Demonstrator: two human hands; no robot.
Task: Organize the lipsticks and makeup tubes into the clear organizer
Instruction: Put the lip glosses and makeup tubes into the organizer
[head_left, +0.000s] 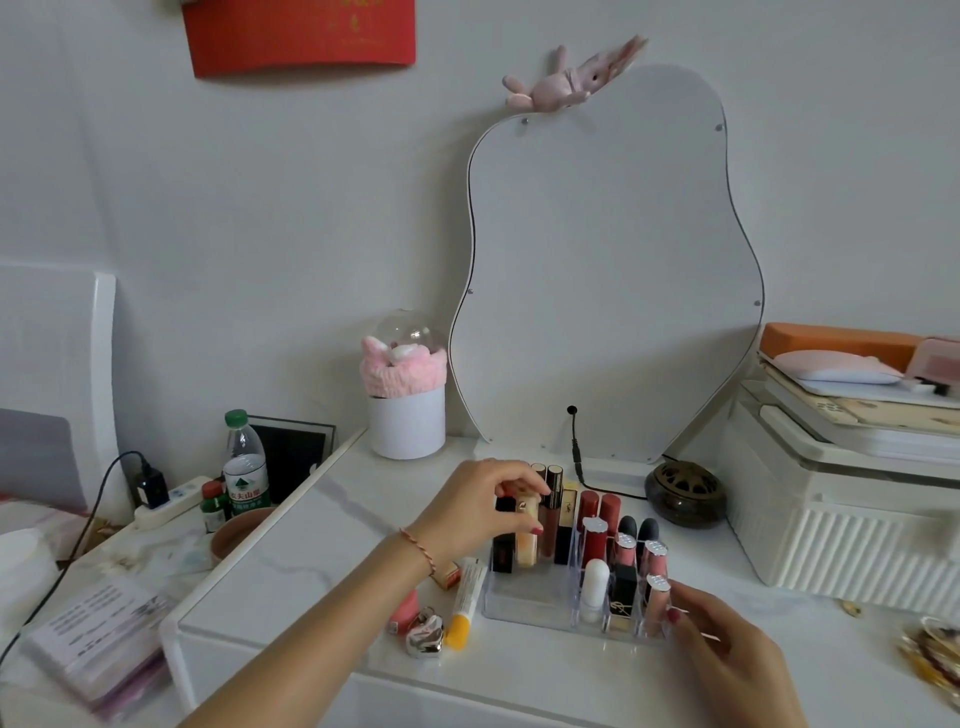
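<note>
The clear organizer (524, 605) stands on the white table, its slots filled with several upright lipsticks and tubes. My left hand (478, 506) reaches over its back left corner and pinches the top of a cream-coloured tube (525, 545) standing among dark tubes. My right hand (727, 649) rests at the organizer's front right corner, fingertips touching its wall beside a pink gloss tube (657, 597). Loose on the table to the organizer's left lie a white tube with a yellow cap (465, 603), a pink-red item (405, 608), a small gold-red lipstick (447, 571) and a silver heart-shaped case (426, 636).
A curvy mirror (608, 270) leans on the wall behind the organizer, its black cable running down. A dark round burner (684, 491) sits at right, beside a white ribbed storage box (841, 535). A white pot with a pink headband (406, 410) stands at back left. Bottles (245, 467) crowd the lower side table.
</note>
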